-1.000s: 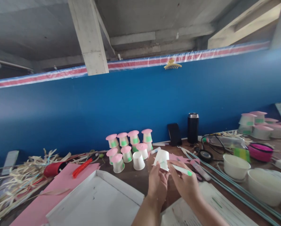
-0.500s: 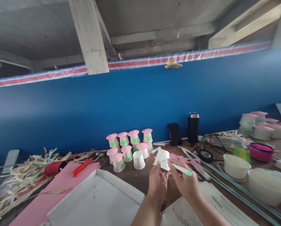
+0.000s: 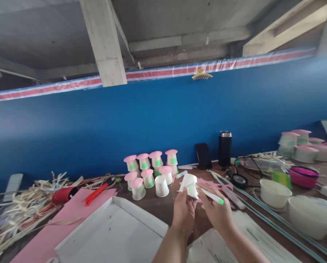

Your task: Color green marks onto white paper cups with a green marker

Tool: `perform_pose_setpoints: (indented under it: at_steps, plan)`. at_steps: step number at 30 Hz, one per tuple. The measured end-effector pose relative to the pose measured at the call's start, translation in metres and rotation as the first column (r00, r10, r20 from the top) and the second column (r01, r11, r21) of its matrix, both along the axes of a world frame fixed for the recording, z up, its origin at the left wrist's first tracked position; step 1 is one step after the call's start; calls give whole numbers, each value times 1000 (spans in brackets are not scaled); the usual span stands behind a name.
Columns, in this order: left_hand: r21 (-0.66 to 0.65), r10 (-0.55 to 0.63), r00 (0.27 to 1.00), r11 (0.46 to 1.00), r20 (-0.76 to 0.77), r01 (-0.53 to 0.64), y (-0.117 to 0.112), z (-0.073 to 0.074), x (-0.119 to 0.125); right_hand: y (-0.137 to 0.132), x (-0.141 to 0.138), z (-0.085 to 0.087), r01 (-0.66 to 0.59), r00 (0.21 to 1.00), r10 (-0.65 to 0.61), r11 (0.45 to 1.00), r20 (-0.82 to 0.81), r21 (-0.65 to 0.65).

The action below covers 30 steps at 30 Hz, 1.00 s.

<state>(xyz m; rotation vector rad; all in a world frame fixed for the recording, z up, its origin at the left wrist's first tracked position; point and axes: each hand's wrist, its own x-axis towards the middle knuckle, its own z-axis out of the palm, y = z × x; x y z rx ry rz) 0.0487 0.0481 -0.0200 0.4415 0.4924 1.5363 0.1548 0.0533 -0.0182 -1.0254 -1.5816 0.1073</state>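
My left hand (image 3: 184, 210) is closed around the lower part of a white paper cup (image 3: 189, 179), which is tilted in front of me. In my right hand (image 3: 216, 208) is a white marker with a green end (image 3: 212, 196), its tip end against the side of the cup. The tip itself is too small to make out. Beyond my hands to the left stands a plain white cup (image 3: 162, 186), upside down. Beside it are several upturned cups with pink paper discs on top and green patches (image 3: 137, 189), some of them stacked.
Pink paper scraps (image 3: 207, 182) lie behind my hands. A white box lid (image 3: 136, 228) and pink sheet (image 3: 70, 212) are at left. A black flask (image 3: 225, 148) and a phone (image 3: 203, 156) stand against the blue partition (image 3: 163, 117). White bowls (image 3: 275, 193) and pale blue strips (image 3: 278, 215) lie right.
My right hand and the marker have shifted very slightly against the cup. The cup and my left hand look almost unchanged.
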Motion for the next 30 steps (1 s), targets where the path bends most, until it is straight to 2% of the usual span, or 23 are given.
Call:
perform_pose_setpoints:
  at_steps: [2, 7, 9, 13, 19, 22, 25, 30]
  plan:
    - [18, 0, 1000, 1000, -2, 0, -1, 0, 0, 0, 1, 2, 4, 1000, -4, 1000, 0, -13]
    - [-92, 31, 999, 995, -24, -34, -1, -1, 0, -3, 1, 4, -57, 996, 67, 987, 65, -149]
    - [-114, 34, 999, 993, -32, -38, -1, 1, 0, -3, 0, 3, -54, 996, 64, 988, 66, -147]
    - [-110, 40, 999, 993, -24, -42, -2, 2, 1, -2, 1, 2, -4, 999, 6, 998, 34, -64]
    - [-85, 13, 1000, 996, -26, -15, -3, 0, 1, -3, 1, 3, -20, 995, 38, 982, 93, -187]
    - [-116, 33, 999, 993, -26, -36, -2, 1, 1, -1, 1, 0, 8, 997, -1, 996, 77, -86]
    - [-91, 38, 999, 995, -14, -39, -1, 1, 1, 1, 2, -2, 24, 998, -23, 1000, 56, -19]
    - [-107, 16, 999, 994, -45, -20, -1, 1, 1, -4, 2, 2, -26, 991, 53, 978, 125, -209]
